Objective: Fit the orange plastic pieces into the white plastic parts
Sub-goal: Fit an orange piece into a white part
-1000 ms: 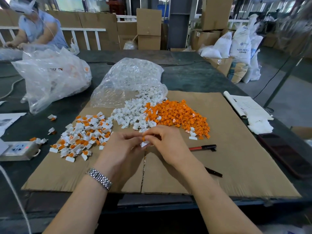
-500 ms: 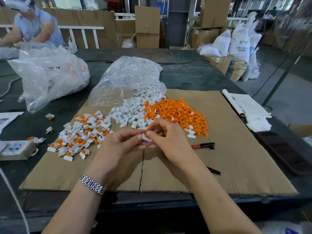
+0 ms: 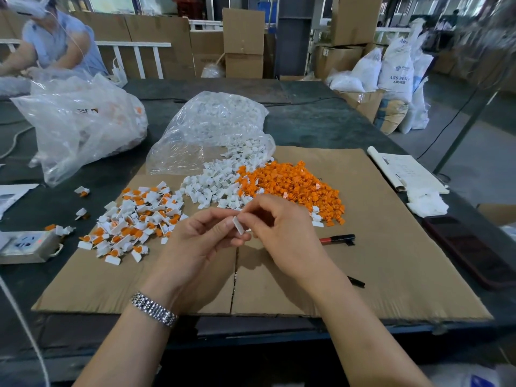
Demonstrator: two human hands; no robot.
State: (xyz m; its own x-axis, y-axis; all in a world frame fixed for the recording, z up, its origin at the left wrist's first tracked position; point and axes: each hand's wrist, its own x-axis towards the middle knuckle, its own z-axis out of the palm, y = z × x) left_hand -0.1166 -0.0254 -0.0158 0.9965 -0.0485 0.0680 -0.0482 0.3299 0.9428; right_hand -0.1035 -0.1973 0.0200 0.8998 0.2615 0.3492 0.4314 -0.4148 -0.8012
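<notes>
Both hands, the left hand point(image 3: 203, 241) and right hand point(image 3: 282, 233), have risen; their fingers pinch a white part point(image 3: 238, 225), the orange piece apparently now seated inside.

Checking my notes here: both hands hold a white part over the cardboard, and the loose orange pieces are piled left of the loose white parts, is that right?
Not quite. The head view shows the loose orange pieces piled right of the loose white parts, not left. The rest holds: left hand and right hand hold a white part over the cardboard.

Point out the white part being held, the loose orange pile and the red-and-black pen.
white part point(image 3: 238, 225), head view, on its flat face.
orange pile point(image 3: 293, 185), head view, on the heap's middle.
red-and-black pen point(image 3: 337, 239), head view, on its barrel.
</notes>
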